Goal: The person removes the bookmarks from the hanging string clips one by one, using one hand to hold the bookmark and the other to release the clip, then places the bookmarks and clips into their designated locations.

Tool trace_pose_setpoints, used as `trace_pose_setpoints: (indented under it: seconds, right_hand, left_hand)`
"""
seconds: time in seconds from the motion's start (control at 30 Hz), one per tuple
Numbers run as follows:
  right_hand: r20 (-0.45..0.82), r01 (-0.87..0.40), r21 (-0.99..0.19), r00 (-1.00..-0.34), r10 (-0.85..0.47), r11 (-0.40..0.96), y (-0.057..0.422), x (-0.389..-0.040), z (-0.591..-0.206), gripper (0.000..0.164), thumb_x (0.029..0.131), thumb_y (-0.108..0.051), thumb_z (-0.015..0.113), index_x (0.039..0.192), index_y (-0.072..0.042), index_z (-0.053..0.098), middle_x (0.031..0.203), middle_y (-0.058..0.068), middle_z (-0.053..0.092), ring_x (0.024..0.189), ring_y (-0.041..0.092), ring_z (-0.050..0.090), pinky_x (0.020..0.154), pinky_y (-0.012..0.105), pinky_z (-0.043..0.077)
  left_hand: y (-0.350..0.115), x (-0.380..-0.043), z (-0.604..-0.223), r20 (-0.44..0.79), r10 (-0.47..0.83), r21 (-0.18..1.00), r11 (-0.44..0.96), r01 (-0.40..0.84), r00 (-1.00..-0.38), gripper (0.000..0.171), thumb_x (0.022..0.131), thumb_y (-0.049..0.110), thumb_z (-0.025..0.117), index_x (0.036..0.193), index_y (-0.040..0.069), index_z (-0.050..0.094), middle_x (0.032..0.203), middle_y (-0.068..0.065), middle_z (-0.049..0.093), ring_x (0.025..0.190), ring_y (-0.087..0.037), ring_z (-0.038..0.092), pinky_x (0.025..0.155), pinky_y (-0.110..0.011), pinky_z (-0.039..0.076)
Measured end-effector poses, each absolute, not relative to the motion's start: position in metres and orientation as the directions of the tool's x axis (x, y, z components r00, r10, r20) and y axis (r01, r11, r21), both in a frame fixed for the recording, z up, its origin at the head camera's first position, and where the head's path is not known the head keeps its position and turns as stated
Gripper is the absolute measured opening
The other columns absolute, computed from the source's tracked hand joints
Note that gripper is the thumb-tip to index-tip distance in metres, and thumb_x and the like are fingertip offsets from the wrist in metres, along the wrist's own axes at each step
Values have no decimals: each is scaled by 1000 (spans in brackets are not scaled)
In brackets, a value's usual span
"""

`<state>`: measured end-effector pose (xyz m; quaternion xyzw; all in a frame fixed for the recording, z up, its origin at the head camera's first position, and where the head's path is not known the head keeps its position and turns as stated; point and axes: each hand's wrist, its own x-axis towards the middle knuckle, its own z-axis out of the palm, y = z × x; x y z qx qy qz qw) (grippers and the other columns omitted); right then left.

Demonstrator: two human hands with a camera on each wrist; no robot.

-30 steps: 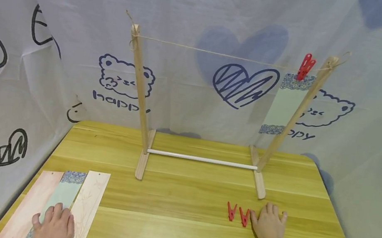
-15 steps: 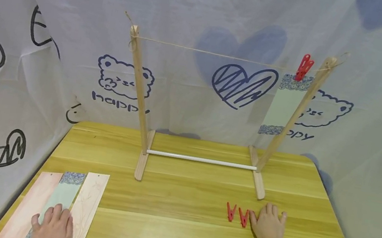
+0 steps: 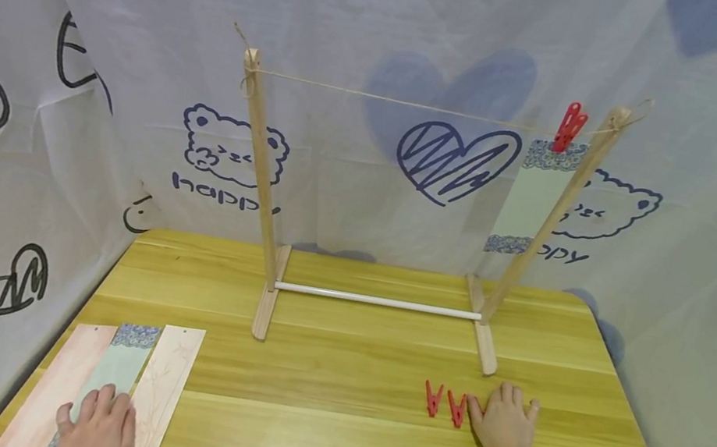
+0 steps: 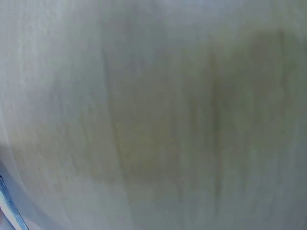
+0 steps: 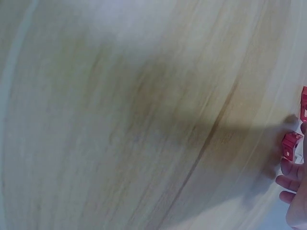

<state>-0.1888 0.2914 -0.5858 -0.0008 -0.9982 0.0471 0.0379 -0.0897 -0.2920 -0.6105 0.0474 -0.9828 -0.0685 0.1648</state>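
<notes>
My left hand (image 3: 100,427) rests on a pale green bookmark (image 3: 121,367) with blue lace-patterned ends, fingers slightly bent over it. A pink bookmark (image 3: 63,384) lies to its left and a cream bookmark (image 3: 167,389) with faint branches to its right. On the right of the table my right hand (image 3: 505,424) lies palm down, fingers loosely spread. Its thumb is right beside a red clothespin (image 3: 456,409); a second red clothespin (image 3: 433,399) lies just left of that one. The left wrist view shows mostly blurred tabletop.
A wooden frame stands at the back, its left post (image 3: 259,167) and right post (image 3: 555,217) joined by a string (image 3: 386,98) above and a white rod (image 3: 374,300) below. Another green bookmark (image 3: 536,202) hangs at the string's right end under red clothespins (image 3: 568,128).
</notes>
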Motion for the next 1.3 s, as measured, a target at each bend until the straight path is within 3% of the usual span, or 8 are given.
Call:
trace_pose_setpoints:
  seconds: [0.23,0.5,0.93,1.3]
  right_hand:
    - [89,32,-150,-995,46,988,292,-188,-580,65,90,-49,44,113,12,47,118,26,43,114,42,35,95,62,13]
    - [209,33,-202,-975,76,979,293,-194,-566,51,89,-41,51,110,6,50,114,25,47,108,42,39,89,61,17]
    - [354,-6,-259,-931,89,966,297,-204,-538,38,90,-34,54,102,2,51,110,23,48,104,41,41,86,62,19]
    - [376,-6,-271,-921,100,963,303,-214,-516,36,92,-33,50,104,2,49,111,23,47,106,43,38,87,62,18]
  left_hand:
    - [-288,-95,-602,306,-131,221,973,-64,-943,17,94,16,39,85,4,47,103,-18,42,99,-38,33,84,-61,10]
    - [-276,-113,-588,400,-83,232,973,13,-913,17,88,17,47,91,0,46,104,-21,40,100,-41,33,82,-64,13]
    - [-250,-148,-570,392,-72,257,966,34,-917,25,91,22,43,104,1,44,108,-20,38,104,-40,31,84,-63,13]
    - [-226,-177,-554,365,-24,260,962,78,-931,30,95,24,41,113,1,41,115,-22,36,109,-41,30,87,-64,12]
